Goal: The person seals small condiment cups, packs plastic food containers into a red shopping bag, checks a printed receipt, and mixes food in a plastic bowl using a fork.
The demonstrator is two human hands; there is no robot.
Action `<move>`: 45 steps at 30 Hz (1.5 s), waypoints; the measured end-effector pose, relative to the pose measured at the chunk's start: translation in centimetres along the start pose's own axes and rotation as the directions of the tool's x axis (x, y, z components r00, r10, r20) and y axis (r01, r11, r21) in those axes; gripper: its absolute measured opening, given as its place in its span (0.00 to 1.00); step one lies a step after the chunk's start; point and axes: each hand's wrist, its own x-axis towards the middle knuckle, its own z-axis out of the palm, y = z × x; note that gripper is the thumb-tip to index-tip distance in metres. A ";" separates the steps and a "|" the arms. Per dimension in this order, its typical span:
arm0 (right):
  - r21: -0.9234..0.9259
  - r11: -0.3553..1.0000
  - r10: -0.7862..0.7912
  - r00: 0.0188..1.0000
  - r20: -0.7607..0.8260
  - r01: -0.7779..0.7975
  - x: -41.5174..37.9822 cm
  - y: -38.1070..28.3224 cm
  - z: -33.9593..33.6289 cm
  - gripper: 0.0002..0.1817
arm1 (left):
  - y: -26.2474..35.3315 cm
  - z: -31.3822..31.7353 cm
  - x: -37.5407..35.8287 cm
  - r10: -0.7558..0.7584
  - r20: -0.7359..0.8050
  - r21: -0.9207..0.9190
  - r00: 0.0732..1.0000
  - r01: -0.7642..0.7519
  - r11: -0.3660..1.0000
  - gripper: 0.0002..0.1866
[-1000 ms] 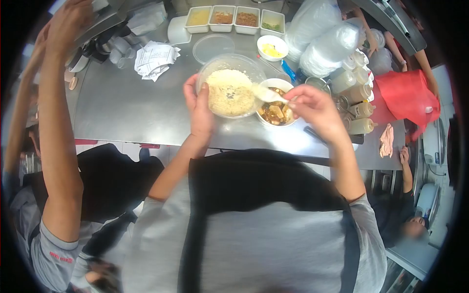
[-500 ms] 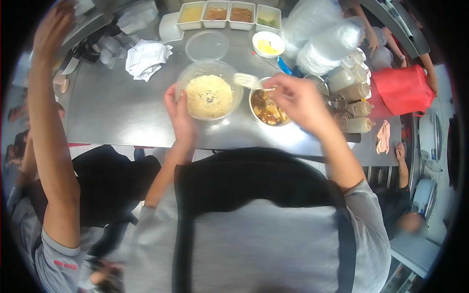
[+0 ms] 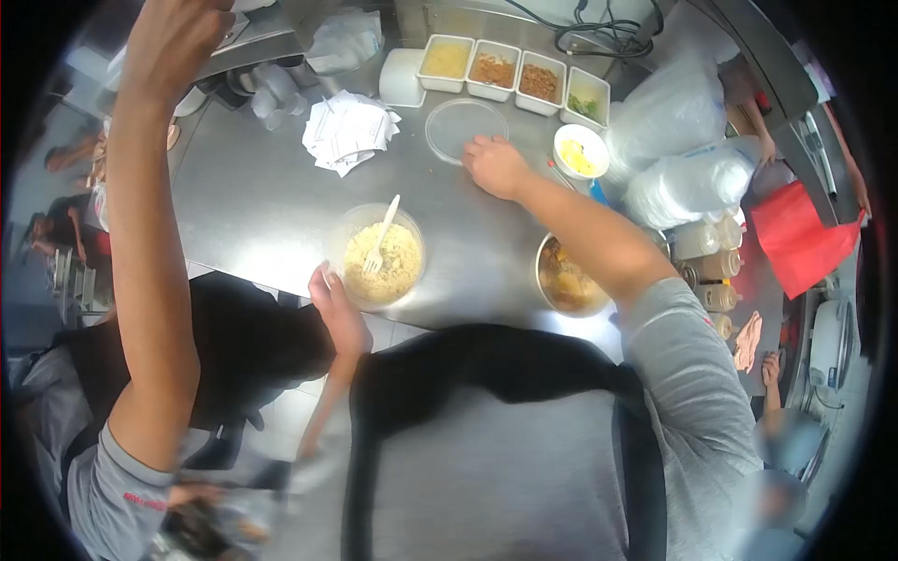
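My left hand (image 3: 338,309) has its fingers closed at the lower left rim of a clear plastic bowl (image 3: 418,266). Pale yellow rice (image 3: 398,271) fills the bowl, and a white plastic fork (image 3: 382,237) leans in it, tines down in the rice. Farther up the counter, my right hand (image 3: 498,168) curls its fingertips over the near edge of a round clear plastic lid (image 3: 454,120) lying flat. Under my right forearm sits a round bowl (image 3: 540,285) of dark, saucy food (image 3: 566,280), partly hidden by the arm.
White tubs (image 3: 491,70) of toppings line the back. A small white bowl (image 3: 581,151) of yellow pieces stands near plastic-wrapped stacks (image 3: 687,182) and sauce bottles (image 3: 718,266). Crumpled papers (image 3: 348,131) lie left of the lid. A co-worker's raised arm (image 3: 150,243) is close on my left.
The fork has left my right hand and now rests in the rice. My right hand has moved from beside the saucy food to the lid. The rice bowl sits nearer the counter's front edge.
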 end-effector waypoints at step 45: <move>0.959 0.043 0.798 0.587 0.136 -0.281 0.2 5.2 -1.4 0.18 | 5.1 20.2 10.3 0.613 0.226 0.065 0.757 -0.640 0.766 0.26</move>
